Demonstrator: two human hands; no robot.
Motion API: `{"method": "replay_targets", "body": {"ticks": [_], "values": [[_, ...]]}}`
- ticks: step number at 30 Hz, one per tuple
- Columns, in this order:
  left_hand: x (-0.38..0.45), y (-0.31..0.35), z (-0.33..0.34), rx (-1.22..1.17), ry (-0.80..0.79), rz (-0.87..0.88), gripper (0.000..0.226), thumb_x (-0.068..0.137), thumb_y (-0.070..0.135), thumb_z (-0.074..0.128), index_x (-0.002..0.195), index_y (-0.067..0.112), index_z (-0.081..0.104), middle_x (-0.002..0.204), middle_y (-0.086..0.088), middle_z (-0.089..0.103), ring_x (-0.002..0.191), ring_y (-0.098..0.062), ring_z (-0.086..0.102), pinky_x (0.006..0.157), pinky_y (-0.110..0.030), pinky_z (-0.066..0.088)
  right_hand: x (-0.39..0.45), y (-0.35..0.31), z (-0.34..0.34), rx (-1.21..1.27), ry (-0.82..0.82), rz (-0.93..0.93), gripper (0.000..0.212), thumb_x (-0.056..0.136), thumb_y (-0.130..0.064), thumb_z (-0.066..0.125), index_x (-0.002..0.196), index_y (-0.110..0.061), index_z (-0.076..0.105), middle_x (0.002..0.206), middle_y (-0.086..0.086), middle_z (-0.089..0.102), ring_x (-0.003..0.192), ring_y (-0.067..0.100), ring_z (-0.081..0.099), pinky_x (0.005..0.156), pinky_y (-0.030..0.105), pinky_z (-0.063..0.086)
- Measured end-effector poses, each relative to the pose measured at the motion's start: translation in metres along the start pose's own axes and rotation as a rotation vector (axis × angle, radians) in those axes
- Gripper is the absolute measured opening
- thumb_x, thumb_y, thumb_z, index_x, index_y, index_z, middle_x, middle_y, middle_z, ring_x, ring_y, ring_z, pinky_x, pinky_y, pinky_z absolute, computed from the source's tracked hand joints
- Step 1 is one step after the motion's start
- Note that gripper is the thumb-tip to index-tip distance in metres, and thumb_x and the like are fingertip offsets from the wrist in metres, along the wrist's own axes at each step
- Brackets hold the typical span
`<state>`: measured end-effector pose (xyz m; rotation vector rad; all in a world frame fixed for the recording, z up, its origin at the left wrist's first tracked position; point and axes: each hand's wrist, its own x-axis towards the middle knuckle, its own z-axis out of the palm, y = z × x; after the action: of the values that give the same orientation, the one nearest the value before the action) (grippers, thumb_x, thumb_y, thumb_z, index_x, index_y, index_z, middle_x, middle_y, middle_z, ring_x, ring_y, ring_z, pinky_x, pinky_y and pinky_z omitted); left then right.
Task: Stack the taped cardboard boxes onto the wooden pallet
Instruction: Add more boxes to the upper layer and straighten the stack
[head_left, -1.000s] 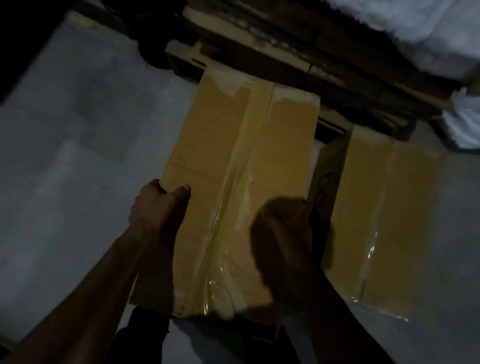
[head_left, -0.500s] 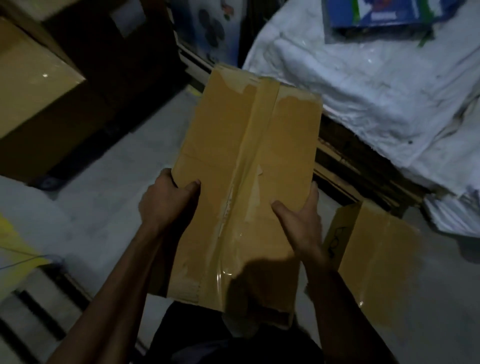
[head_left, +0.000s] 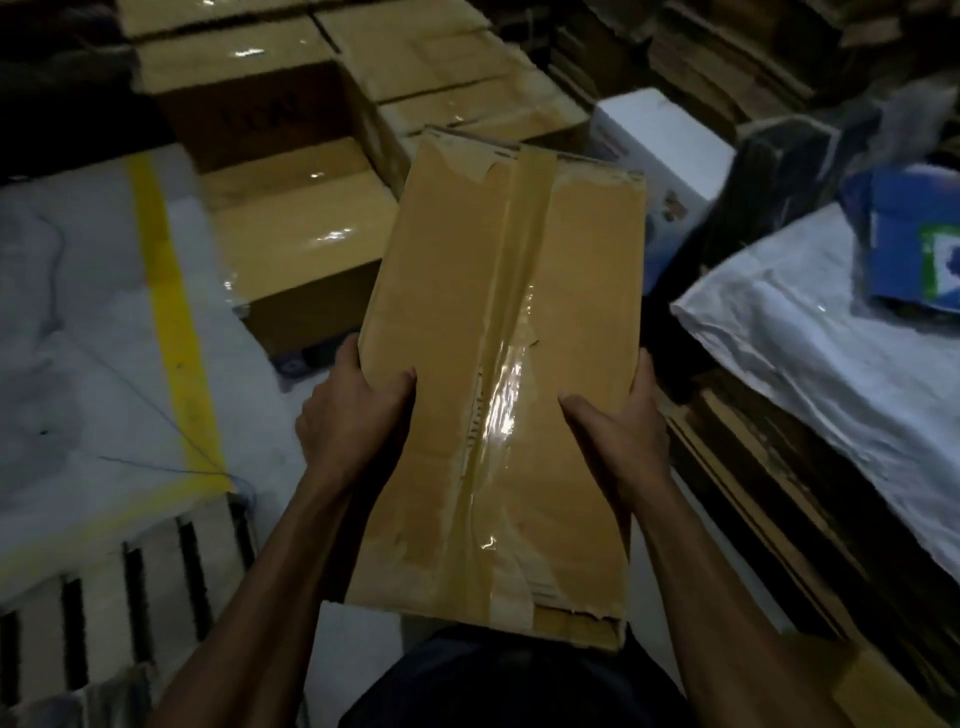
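Taped cardboard box: held in the air, in front of the chest, long side pointing away. Left hand and right hand grip opposite long edges, thumbs on top, fingers curled under. Stacked boxes beyond; wooden pallet lower left.

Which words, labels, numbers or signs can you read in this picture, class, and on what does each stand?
None can be read for certain.
Dark print on the side of the stacked brown cardboard box: too blurred to read.
Red line on the white carton: too small to read.
Green and white label on the blue box: too blurred to read.
The long brown taped cardboard box, held by the left hand and right hand: no print.
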<state>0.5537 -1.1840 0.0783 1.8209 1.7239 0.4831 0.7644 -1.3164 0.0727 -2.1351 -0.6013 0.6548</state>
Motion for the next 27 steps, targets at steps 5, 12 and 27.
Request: {"method": "replay_targets", "body": {"ticks": [5,12,27], "values": [[0.030,-0.015,-0.032,-0.043,0.169,-0.121,0.074,0.076,0.070,0.045,0.143,0.047,0.025,0.118,0.007,0.067,0.098,-0.029,0.064,0.088,-0.047,0.052,0.044,-0.059,0.045,-0.072,-0.154,-0.126,0.103,0.080,-0.049,0.076,0.155,-0.037,0.008,0.143,0.005,0.048,0.125,0.032,0.051,0.104,0.051,0.042],[0.098,-0.027,-0.055,-0.111,0.409,-0.314,0.075,0.081,0.065,0.051,0.148,0.043,0.024,0.129,0.002,0.063,0.108,-0.033,0.060,0.092,-0.043,0.048,0.125,-0.144,0.126,-0.150,-0.339,-0.331,0.107,0.081,-0.053,0.074,0.158,-0.033,0.003,0.145,0.006,0.050,0.126,0.035,0.052,0.101,0.048,0.046],[0.228,-0.122,-0.139,-0.181,0.689,-0.542,0.078,0.087,0.057,0.060,0.152,0.034,0.023,0.140,-0.004,0.055,0.124,-0.033,0.053,0.100,-0.044,0.041,0.162,-0.304,0.323,-0.224,-0.602,-0.582,0.104,0.087,-0.046,0.072,0.158,-0.033,-0.003,0.148,0.012,0.047,0.124,0.034,0.053,0.090,0.031,0.036]]}}
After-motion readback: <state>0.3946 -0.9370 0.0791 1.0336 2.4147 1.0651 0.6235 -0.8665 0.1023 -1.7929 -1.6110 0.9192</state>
